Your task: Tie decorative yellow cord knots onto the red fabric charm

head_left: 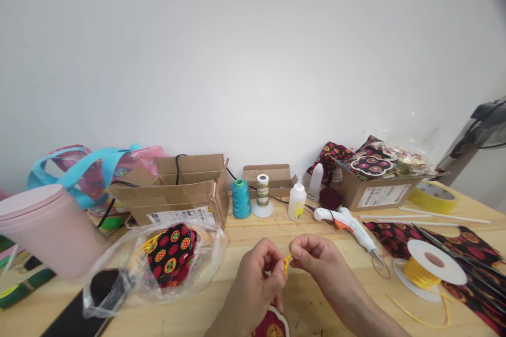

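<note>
My left hand (259,276) and my right hand (318,263) meet low in the middle of the view, above the table. Between their fingertips is a short length of knotted yellow cord (286,263), pinched from both sides. Below my left hand, a dark red fabric piece with a pale edge and gold pattern (272,325) shows at the bottom of the view, partly hidden. Whether the cord joins it cannot be made out. To the right stands a white spool of yellow cord (422,274) with a loose tail.
Cardboard boxes (169,200) stand along the wall, with a teal thread cone (241,200) and glue bottle (297,202) between them. A white glue gun (350,226) lies at right, near black scissors (470,268). At left are a plastic bag (209,253) and pink cup (51,237).
</note>
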Demonstrator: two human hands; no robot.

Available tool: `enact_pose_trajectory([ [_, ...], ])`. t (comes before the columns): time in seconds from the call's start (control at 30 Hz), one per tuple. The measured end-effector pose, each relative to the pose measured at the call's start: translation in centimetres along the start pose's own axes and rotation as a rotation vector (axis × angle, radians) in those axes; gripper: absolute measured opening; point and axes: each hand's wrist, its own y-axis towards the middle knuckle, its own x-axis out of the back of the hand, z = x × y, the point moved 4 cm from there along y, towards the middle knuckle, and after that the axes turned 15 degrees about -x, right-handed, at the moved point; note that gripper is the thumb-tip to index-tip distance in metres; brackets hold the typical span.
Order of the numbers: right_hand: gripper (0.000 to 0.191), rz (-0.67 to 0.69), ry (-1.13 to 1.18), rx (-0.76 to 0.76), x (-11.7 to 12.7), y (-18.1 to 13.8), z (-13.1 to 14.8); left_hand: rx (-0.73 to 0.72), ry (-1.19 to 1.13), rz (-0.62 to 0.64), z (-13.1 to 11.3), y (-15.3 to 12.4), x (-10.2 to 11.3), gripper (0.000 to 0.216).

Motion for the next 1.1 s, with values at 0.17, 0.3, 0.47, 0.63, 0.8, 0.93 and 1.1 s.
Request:
enact_pose_trajectory([
  [0.17,0.023,0.016,0.02,-0.035,0.5,0.1,0.2,0.022,-0.005,0.053,-0.2,-0.1,-0.2,0.012],
  [0.3,0.025,0.069,0.128,-0.152,0.7,0.0,0.0,0.027,-0.016,0.094,-0.1,-0.3,-0.3,0.012],
  [0.47,0.026,0.085,0.238,-0.231,0.8,-0.2,-0.5,0.03,-0.016,0.104,0.1,-0.3,-0.5,0.011],
  [0.63,0.022,0.053,0.103,-0.171,0.9,-0.1,0.0,0.021,0.022,0.088,0.0,-0.3,-0.3,0.01],
  [0.8,0.012,0.007,-0.453,0.09,0.8,-0.3,1.5,0.037,0.098,0.072,-1.0,-0.1,0.4,0.009],
  [0.93,0.013,-0.059,-0.831,0.346,0.5,-1.1,2.7,0.027,0.12,0.141,-1.6,0.0,0.5,0.006],
  [1.1,0.017,-0.028,-1.101,0.623,-0.4,-1.8,3.2,-0.003,0.179,0.119,-1.3,-0.1,0.7,0.006],
])
